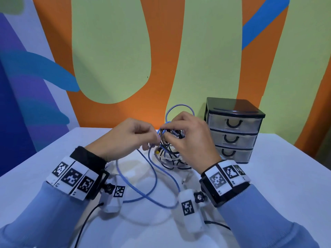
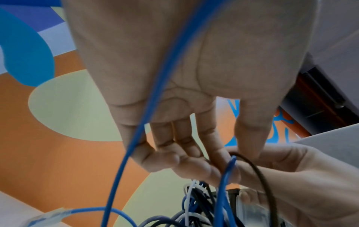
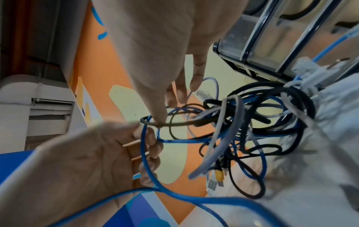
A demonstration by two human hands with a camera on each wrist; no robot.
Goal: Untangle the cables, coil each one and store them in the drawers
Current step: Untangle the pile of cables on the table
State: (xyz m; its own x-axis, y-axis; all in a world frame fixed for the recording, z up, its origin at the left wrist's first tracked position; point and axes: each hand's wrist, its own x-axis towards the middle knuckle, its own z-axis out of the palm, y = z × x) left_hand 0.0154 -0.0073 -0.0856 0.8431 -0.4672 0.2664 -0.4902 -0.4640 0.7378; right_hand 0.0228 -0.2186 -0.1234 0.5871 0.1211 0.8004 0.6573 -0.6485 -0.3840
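Backdrop: white table (image 1: 268, 176) against an orange and green wall.
Drawers (image 1: 232, 129): three, all closed, at the table's back.
Tangle (image 1: 170, 154): just left of the drawers, partly lifted.
Left hand (image 1: 123, 138): pinching a blue cable (image 1: 154, 176) left of the tangle.
Right hand (image 1: 193, 140): pinching a black cable (image 3: 174, 123) atop the tangle.
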